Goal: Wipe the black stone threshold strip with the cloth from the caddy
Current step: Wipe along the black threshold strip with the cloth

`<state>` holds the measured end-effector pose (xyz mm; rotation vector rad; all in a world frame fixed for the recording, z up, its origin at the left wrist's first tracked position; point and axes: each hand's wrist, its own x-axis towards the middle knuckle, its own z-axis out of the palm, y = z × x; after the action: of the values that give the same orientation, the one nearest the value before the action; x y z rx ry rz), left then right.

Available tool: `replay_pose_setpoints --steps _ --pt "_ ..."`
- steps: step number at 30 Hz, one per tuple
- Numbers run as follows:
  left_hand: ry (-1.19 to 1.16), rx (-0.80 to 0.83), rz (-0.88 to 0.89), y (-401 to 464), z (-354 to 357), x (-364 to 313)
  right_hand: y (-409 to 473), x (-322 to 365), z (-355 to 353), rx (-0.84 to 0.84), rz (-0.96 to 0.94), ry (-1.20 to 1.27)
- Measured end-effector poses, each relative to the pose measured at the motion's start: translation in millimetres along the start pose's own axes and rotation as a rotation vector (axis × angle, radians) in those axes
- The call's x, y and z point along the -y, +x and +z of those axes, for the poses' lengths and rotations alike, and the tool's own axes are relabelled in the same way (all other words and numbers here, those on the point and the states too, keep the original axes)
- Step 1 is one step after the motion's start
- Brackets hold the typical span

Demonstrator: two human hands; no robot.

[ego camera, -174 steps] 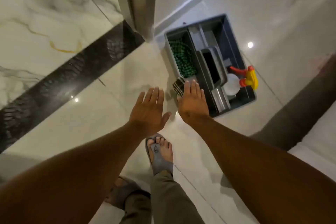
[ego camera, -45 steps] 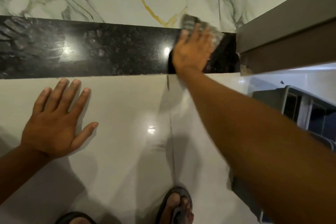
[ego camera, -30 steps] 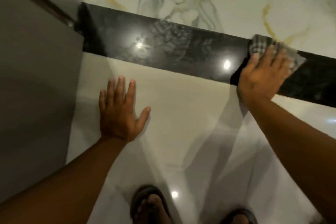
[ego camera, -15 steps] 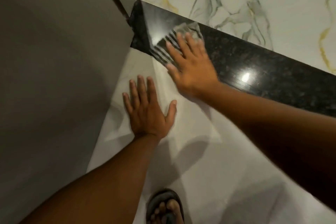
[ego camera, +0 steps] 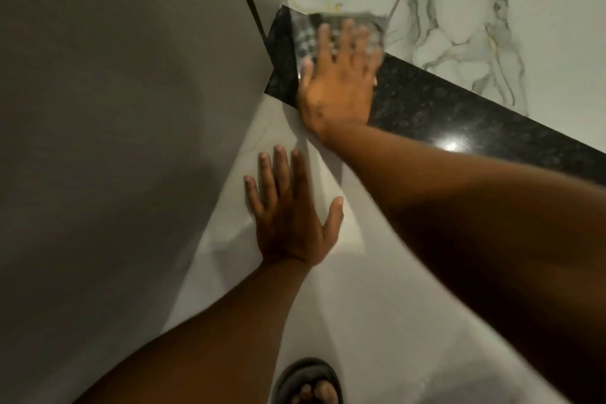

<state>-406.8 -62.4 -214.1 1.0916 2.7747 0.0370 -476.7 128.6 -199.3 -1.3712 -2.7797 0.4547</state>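
Observation:
The black stone threshold strip (ego camera: 459, 111) runs diagonally from the upper middle to the right edge of the head view. A grey checked cloth (ego camera: 308, 33), blurred by motion, lies on the strip's left end by the wall. My right hand (ego camera: 341, 82) presses flat on the cloth with fingers spread, covering most of it. My left hand (ego camera: 292, 210) rests palm down on the pale floor tile below the strip, fingers apart, holding nothing. The caddy is out of view.
A grey wall or door panel (ego camera: 114, 141) fills the left half, meeting the strip's left end. Veined white marble floor (ego camera: 492, 10) lies beyond the strip. My sandalled foot (ego camera: 308, 384) shows at the bottom edge.
My right hand has slid the cloth leftward along the strip from its right part to the left end at the wall. My left hand has stayed flat on the tile.

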Motion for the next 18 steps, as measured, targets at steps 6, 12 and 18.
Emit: replay_pose_setpoints --steps 6,12,18 --pt "0.015 -0.029 0.005 -1 -1 -1 -1 -78 -24 0.142 -0.744 -0.139" --pt "-0.015 -0.015 0.022 -1 0 2 23 -13 -18 0.115 -0.284 -0.101" --pt "-0.016 -0.028 0.022 -1 0 1 44 -31 -33 0.254 -0.68 -0.17"
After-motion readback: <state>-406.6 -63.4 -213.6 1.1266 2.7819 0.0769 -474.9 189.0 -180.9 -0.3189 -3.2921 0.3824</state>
